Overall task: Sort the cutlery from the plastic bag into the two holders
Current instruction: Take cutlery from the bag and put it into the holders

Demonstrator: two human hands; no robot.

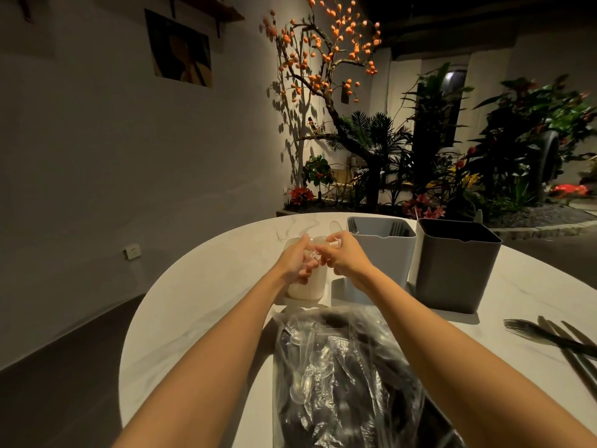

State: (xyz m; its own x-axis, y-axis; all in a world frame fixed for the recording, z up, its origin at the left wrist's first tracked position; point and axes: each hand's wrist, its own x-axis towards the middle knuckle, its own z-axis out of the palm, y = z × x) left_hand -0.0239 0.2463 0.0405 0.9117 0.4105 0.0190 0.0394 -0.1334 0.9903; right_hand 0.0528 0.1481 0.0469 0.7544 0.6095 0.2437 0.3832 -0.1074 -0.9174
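Hands meet over the white holder (305, 286) at the far side of the round tabletop (200, 292). The left hand (295, 263) and right hand (345, 258) both have curled fingers pinching clear plastic spoons (318, 244) just above that holder. The plastic bag (349, 376) of cutlery lies nearest the person. A light grey holder (384, 250) with dark utensils and a dark grey bin (452, 270) stand right of the hands; dark forks and knives (555, 341) lie loose at the right edge.
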